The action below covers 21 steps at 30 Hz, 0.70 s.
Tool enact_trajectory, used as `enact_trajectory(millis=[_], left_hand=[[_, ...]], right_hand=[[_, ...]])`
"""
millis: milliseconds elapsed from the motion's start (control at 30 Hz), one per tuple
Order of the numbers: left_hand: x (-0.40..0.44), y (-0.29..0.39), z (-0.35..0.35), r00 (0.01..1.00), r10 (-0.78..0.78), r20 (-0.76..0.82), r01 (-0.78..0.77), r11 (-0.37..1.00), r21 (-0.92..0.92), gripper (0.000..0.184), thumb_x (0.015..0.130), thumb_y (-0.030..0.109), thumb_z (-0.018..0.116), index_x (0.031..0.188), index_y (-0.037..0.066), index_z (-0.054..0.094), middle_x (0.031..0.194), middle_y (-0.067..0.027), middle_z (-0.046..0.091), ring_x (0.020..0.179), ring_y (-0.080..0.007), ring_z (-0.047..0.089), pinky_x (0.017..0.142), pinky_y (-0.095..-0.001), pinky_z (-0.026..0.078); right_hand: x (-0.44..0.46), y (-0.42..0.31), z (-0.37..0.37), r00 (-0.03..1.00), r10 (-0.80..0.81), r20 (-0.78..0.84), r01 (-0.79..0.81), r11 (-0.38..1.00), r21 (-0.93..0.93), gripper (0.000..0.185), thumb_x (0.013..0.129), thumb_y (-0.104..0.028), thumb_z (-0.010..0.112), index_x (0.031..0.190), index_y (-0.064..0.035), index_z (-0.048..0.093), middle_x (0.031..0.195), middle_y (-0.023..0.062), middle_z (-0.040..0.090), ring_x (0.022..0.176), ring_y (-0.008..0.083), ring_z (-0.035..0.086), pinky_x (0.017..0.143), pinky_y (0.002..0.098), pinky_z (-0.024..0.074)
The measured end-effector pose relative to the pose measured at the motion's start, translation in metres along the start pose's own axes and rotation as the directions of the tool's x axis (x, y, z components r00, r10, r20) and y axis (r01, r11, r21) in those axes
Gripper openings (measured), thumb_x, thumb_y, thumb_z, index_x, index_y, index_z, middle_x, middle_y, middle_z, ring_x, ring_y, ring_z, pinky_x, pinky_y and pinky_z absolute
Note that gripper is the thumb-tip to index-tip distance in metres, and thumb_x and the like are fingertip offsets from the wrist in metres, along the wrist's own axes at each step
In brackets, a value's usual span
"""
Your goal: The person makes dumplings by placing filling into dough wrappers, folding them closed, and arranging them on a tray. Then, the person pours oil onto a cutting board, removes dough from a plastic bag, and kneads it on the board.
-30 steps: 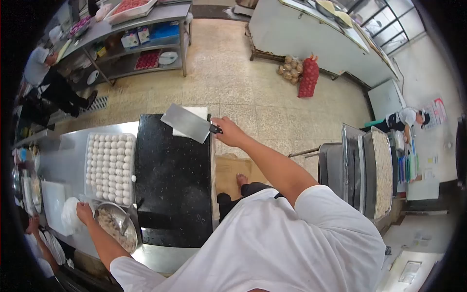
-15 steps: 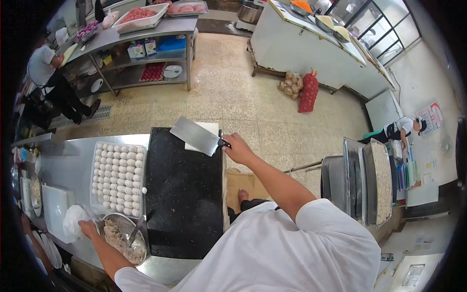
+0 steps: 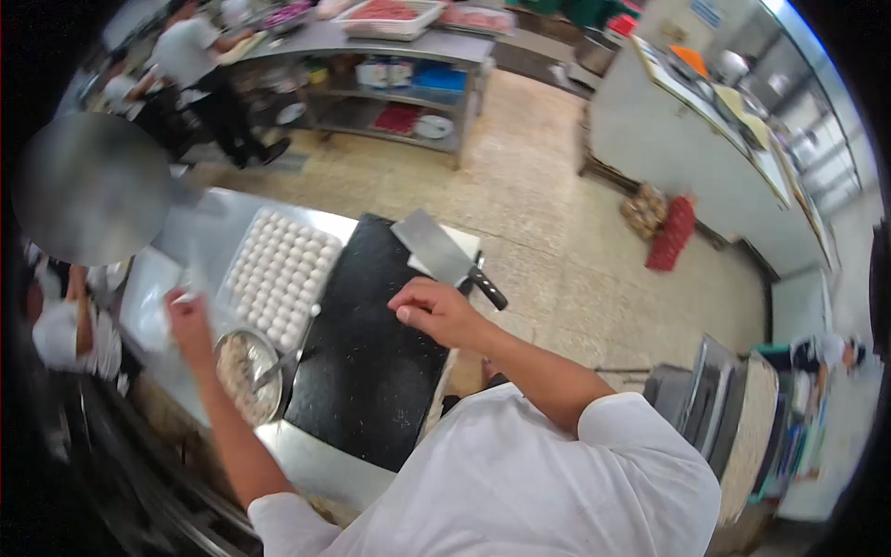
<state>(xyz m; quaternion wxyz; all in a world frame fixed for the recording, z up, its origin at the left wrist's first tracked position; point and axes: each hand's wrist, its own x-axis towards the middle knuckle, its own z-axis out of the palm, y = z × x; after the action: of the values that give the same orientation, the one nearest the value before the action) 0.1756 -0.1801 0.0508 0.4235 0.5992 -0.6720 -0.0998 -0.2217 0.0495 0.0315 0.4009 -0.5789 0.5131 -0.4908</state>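
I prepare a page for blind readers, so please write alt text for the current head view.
A person's right hand is over a black board, near a cleaver lying at its far end. The left hand, its grip too blurred to tell, is near a metal bowl of pale mixture. Rows of white balls lie left of the board.

yep, one cleaver (image 3: 436, 248) on one black board (image 3: 371, 343) | just one metal bowl (image 3: 269, 351) + one ball tray (image 3: 335, 247) along its left
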Motion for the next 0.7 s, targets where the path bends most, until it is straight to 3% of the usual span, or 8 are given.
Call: enact_trajectory(millis=[67, 167, 267, 333, 500, 567, 633, 700], left_hand=[[-0.057, 0.065, 0.032, 0.99, 0.124, 0.072, -0.114, 0.985, -0.133, 0.024, 0.09, 0.009, 0.064, 0.113, 0.007, 0.055, 0.077, -0.0004, 0.052, 0.07, -0.0109, 0.051, 0.063, -0.0295, 0.043], [-0.148, 0.186, 0.059, 0.957, -0.04, 0.288, 0.155, 0.909, -0.388, 0.021, 0.089, 0.01, 0.065, 0.108, 0.004, 0.056, 0.077, -0.0024, 0.055, 0.066, -0.0108, 0.051, 0.061, -0.0279, 0.043], [-0.206, 0.215, 0.088, 0.968, 0.024, 0.251, 0.124, 0.821, -0.557, 0.018, 0.091, 0.009, 0.064, 0.106, 0.004, 0.056, 0.076, -0.0019, 0.057, 0.065, -0.0101, 0.052, 0.061, -0.0271, 0.044], [-0.233, 0.236, 0.092, 0.917, -0.141, 0.373, 0.384, 0.566, -0.73, 0.014, 0.092, 0.007, 0.063, 0.103, 0.005, 0.057, 0.078, -0.0023, 0.061, 0.069, -0.0092, 0.056, 0.062, -0.0266, 0.046], [-0.279, 0.285, 0.099, 0.851, -0.065, 0.521, 0.432, 0.65, -0.625, 0.013, 0.093, 0.002, 0.057, 0.104, 0.006, 0.054, 0.089, -0.0044, 0.061, 0.077, -0.0103, 0.058, 0.064, -0.0264, 0.047], [-0.282, 0.306, 0.1, 0.839, 0.145, 0.524, 0.082, 0.919, -0.385, 0.008, 0.091, 0.002, 0.058, 0.099, 0.004, 0.058, 0.084, -0.0077, 0.062, 0.076, -0.0133, 0.062, 0.065, -0.0284, 0.05], [-0.282, 0.32, 0.102, 0.848, 0.145, 0.51, 0.067, 0.925, -0.374, 0.008, 0.087, 0.003, 0.061, 0.095, 0.002, 0.061, 0.084, -0.0109, 0.063, 0.075, -0.0217, 0.065, 0.067, -0.0326, 0.052], [-0.281, 0.332, 0.103, 0.796, 0.409, 0.446, -0.225, 0.884, -0.41, 0.011, 0.086, 0.006, 0.062, 0.096, 0.004, 0.062, 0.089, -0.011, 0.067, 0.079, -0.0289, 0.066, 0.072, -0.0378, 0.053]], right_hand=[[0.002, -0.027, 0.017, 0.982, -0.177, 0.072, 0.151, 0.951, 0.271, 0.017, 0.096, -0.018, 0.062, 0.101, -0.0016, 0.068, 0.092, 0.0065, 0.06, 0.084, 0.0143, 0.058, 0.075, 0.0289, 0.0478], [-0.005, -0.043, 0.026, 0.967, -0.185, 0.177, 0.086, 0.886, 0.456, 0.02, 0.098, -0.019, 0.06, 0.098, -0.0005, 0.066, 0.089, 0.0068, 0.057, 0.081, 0.0141, 0.055, 0.072, 0.0298, 0.046], [-0.011, -0.018, 0.012, 0.976, -0.157, 0.152, 0.103, 0.944, 0.312, 0.023, 0.098, -0.022, 0.059, 0.096, 0.0009, 0.064, 0.089, 0.0084, 0.055, 0.08, 0.0158, 0.054, 0.071, 0.0321, 0.0448], [-0.019, -0.001, -0.007, 0.981, -0.083, 0.174, 0.037, 0.967, 0.253, 0.023, 0.098, -0.022, 0.06, 0.096, 0.0012, 0.063, 0.09, 0.0093, 0.056, 0.081, 0.0172, 0.054, 0.073, 0.0335, 0.045], [-0.044, 0.059, -0.04, 0.921, -0.084, 0.381, 0.067, 0.996, 0.057, 0.028, 0.098, -0.008, 0.051, 0.123, -0.0002, 0.06, 0.119, 0.011, 0.062, 0.106, 0.0194, 0.06, 0.093, 0.03, 0.0462], [-0.052, 0.036, -0.052, 0.889, 0.127, 0.439, -0.241, 0.947, 0.213, 0.045, 0.099, -0.01, 0.053, 0.143, -0.0048, 0.045, 0.134, 0.0134, 0.056, 0.117, 0.0216, 0.058, 0.1, 0.032, 0.0459], [-0.047, 0.01, -0.058, 0.807, 0.391, 0.442, -0.541, 0.188, 0.82, 0.059, 0.102, -0.019, 0.054, 0.154, -0.0102, 0.028, 0.138, 0.0138, 0.052, 0.122, 0.0255, 0.056, 0.104, 0.0355, 0.046], [-0.03, 0.043, -0.047, 0.829, 0.336, 0.448, -0.512, 0.13, 0.849, 0.062, 0.102, -0.027, 0.056, 0.154, -0.0107, 0.025, 0.14, 0.0155, 0.05, 0.128, 0.0289, 0.052, 0.107, 0.0419, 0.0463]])
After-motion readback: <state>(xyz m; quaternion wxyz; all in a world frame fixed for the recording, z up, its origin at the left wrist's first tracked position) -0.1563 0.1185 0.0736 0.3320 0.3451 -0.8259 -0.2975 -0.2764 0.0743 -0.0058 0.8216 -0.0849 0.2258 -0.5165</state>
